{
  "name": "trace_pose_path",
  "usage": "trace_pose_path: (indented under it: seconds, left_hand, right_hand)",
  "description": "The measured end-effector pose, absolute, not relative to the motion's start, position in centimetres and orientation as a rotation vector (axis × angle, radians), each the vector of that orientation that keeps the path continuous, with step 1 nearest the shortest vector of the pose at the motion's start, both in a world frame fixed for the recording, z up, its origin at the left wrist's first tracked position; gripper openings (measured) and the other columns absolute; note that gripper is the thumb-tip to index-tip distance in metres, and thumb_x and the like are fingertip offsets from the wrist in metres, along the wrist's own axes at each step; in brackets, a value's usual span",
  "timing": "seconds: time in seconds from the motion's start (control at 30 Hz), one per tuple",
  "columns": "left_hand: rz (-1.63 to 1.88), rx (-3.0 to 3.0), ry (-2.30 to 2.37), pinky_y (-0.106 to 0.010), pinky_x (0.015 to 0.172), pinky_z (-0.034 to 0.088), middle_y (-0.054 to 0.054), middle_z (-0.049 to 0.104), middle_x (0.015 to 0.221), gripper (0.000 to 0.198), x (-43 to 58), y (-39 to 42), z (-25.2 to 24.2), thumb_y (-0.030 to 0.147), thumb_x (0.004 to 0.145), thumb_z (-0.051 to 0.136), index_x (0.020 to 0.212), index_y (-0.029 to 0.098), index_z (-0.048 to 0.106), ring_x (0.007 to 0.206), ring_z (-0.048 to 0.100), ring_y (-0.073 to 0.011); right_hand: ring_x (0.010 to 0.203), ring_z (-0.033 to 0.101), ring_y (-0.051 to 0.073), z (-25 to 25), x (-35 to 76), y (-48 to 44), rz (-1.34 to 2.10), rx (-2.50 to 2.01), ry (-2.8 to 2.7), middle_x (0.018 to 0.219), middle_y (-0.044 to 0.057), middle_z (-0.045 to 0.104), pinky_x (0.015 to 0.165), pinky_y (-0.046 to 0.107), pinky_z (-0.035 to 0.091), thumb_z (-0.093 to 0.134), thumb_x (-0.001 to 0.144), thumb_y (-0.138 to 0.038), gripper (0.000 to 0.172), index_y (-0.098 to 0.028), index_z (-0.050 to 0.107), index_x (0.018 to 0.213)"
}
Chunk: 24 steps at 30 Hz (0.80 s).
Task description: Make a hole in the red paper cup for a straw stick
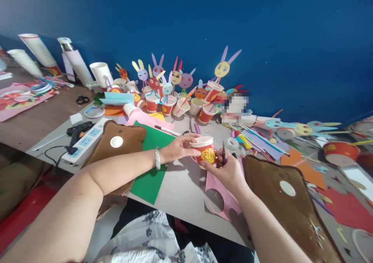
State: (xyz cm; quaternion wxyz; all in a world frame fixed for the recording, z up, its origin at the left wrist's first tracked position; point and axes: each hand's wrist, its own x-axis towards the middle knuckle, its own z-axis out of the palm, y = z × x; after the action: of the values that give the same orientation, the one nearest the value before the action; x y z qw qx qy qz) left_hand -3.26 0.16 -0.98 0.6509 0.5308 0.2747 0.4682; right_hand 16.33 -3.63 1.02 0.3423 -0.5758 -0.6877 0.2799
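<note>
Between both hands I hold a red and white paper cup (208,155) with a yellow print, tilted slightly above the table. My left hand (181,146), with a pale bangle on its wrist, grips the cup's left side near the rim. My right hand (229,171) has its thumb on the lower front of the cup, and its other fingers are partly hidden behind it. A slim dark object (224,154) sticks up by the right fingers; its kind is unclear. Under the hands lie a green sheet (151,181) and a pink sheet with round holes (230,202).
Several paper cups with rabbit-faced figures (167,88) stand along the blue wall. At left are a glue gun (77,132) and a power strip (86,140). Brown cushions (274,193) flank the work area. Paper scraps and coloured sticks lie at right.
</note>
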Motion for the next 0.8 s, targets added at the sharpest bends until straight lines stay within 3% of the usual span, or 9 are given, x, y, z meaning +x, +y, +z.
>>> trace_pose_path:
  seconds: [0.1, 0.27, 0.4, 0.57, 0.8]
  left_hand:
    - [1.173, 1.356, 0.727, -0.034, 0.1, 0.043, -0.01, 0.059, 0.126, 0.022, -3.3, 0.0, -0.8, 0.031, 0.072, 0.08, 0.081, 0.015, 0.069, 0.114, 0.057, -0.0195]
    - [1.091, 1.521, 0.835, -0.029, 0.087, 0.047, -0.004, 0.068, 0.089, 0.018, -3.6, 0.0, -0.3, 0.032, 0.083, 0.07, 0.088, 0.015, 0.069, 0.087, 0.062, -0.0139]
    - [1.097, 1.52, 0.786, -0.027, 0.078, 0.048, -0.004, 0.069, 0.086, 0.016, -3.6, 0.1, -0.4, 0.028, 0.081, 0.07, 0.088, 0.014, 0.069, 0.081, 0.062, -0.0133]
    - [1.081, 1.416, 0.742, -0.026, 0.073, 0.047, -0.003, 0.068, 0.082, 0.019, -3.5, 0.1, -0.4, 0.03, 0.076, 0.075, 0.084, 0.014, 0.067, 0.076, 0.061, -0.0122]
    - [1.046, 1.192, 0.74, -0.026, 0.07, 0.048, -0.002, 0.068, 0.079, 0.035, -3.4, 0.0, -0.4, 0.034, 0.068, 0.083, 0.087, 0.014, 0.064, 0.072, 0.062, -0.0119]
  right_hand:
    - [0.047, 0.038, 0.009, 0.6, 16.7, -3.4, 0.621, -1.54, -1.862, 0.055, -0.007, 0.046, 0.043, 0.023, 0.03, 0.078, 0.064, -0.05, 0.046, -0.024, 0.041, 0.07]
    - [0.048, 0.043, 0.011, 0.6, 17.2, -3.1, 0.501, -1.546, -1.982, 0.055, -0.006, 0.05, 0.045, 0.025, 0.032, 0.076, 0.066, -0.046, 0.038, -0.023, 0.049, 0.075]
    - [0.048, 0.043, 0.011, 0.6, 17.5, -2.9, 0.475, -1.548, -1.894, 0.062, -0.003, 0.059, 0.046, 0.026, 0.036, 0.077, 0.066, -0.05, 0.041, -0.023, 0.047, 0.075]
    - [0.056, 0.05, 0.011, 0.7, 17.5, -3.0, 0.441, -1.443, -1.767, 0.092, 0.005, 0.071, 0.051, 0.027, 0.042, 0.078, 0.068, -0.042, 0.044, -0.024, 0.037, 0.071]
    - [0.058, 0.05, 0.011, 0.6, 17.5, -2.9, 0.414, -1.433, -1.726, 0.098, 0.005, 0.072, 0.053, 0.028, 0.042, 0.082, 0.066, -0.04, 0.053, -0.025, 0.031, 0.07]
